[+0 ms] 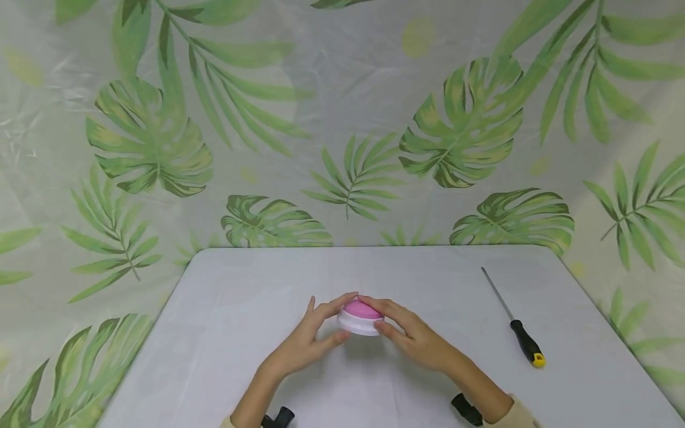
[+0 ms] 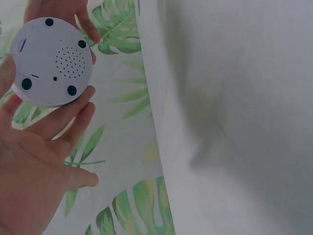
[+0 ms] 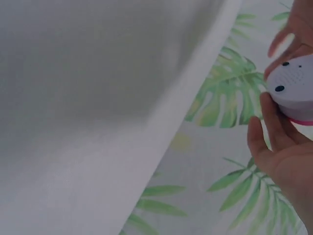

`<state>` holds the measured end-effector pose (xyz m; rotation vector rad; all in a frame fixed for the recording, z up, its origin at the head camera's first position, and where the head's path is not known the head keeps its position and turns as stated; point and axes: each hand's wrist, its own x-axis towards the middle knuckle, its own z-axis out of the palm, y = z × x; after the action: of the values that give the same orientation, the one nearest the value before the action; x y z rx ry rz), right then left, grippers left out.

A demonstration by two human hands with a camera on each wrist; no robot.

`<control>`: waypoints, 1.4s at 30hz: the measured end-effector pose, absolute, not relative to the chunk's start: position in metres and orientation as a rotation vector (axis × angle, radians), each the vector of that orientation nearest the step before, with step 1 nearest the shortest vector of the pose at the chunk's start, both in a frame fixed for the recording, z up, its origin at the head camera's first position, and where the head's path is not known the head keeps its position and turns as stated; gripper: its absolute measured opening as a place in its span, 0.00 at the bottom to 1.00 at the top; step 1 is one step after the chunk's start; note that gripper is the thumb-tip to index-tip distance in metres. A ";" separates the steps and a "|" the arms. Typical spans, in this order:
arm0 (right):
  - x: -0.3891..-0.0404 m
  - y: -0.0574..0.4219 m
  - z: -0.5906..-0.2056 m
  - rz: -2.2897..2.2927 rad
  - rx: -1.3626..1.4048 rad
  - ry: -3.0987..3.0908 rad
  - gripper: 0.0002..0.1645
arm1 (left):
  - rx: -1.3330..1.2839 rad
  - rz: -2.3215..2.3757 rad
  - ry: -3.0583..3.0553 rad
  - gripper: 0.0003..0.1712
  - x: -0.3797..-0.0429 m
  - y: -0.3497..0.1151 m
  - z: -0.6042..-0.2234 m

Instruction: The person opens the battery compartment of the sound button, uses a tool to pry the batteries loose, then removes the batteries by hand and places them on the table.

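A round push button with a pink dome and a white base is held off the white table, near its middle. From the left, my left hand grips its rim between thumb and fingers. My right hand holds the opposite side, thumb low on the base and fingers over the dome. In the left wrist view the underside of the push button shows dark round feet, a patch of small holes and short slots. The right wrist view catches part of that underside and the pink edge.
A screwdriver with a black and yellow handle lies on the table to the right. Behind and around the table hangs or lies leaf-patterned sheeting. Black wrist straps or mounts show near the front.
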<state>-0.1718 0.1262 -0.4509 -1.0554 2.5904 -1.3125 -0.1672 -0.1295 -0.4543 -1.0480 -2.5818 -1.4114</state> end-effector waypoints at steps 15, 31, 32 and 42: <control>-0.172 0.132 -0.442 -1.563 -1.006 2.365 0.28 | -0.955 -1.527 -2.523 0.25 -0.161 -0.128 -0.443; -0.169 0.130 -0.435 -1.549 -1.152 2.280 0.39 | -0.657 -1.879 -2.525 0.21 -0.156 -0.126 -0.441; -0.169 0.130 -0.435 -1.533 -1.156 2.301 0.42 | -0.661 -1.881 -2.519 0.21 -0.156 -0.126 -0.440; -0.170 0.129 -0.438 -1.609 -1.007 2.301 0.51 | -0.631 -1.814 -2.514 0.26 -0.155 -0.126 -0.440</control>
<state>-0.1700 0.1295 -0.4376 -1.0068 2.3007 -1.6087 -0.1547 -0.1257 -0.4401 -0.6309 -2.5139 -1.8144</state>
